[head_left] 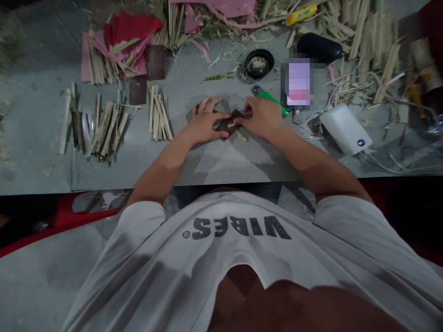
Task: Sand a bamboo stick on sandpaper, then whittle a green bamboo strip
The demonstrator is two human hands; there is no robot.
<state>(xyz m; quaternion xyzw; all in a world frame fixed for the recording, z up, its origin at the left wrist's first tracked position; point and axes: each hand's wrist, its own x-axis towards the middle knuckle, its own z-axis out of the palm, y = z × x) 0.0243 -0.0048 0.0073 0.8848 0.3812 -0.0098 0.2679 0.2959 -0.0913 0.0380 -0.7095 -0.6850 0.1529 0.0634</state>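
A small dark brown square sheet (226, 128), looking like sandpaper, lies at an angle on the grey table between my hands. A short pale strip shows on top of it, and the end of a bamboo stick (242, 135) sticks out beneath. My left hand (205, 123) holds the sheet's left side with thumb and index finger, the other fingers spread on the table. My right hand (263, 115) is closed, thumb and fingers pinching the sheet's right corner. Just behind the right hand lies a green-handled tool (275, 102), partly covered.
Bundles of split bamboo sticks (159, 113) lie to the left, with more brown squares (155, 62) and red cloth (129, 27) behind. A small black bowl (259, 63), a phone (299, 82), a black case (320, 47) and a white power bank (346, 129) with cables stand right.
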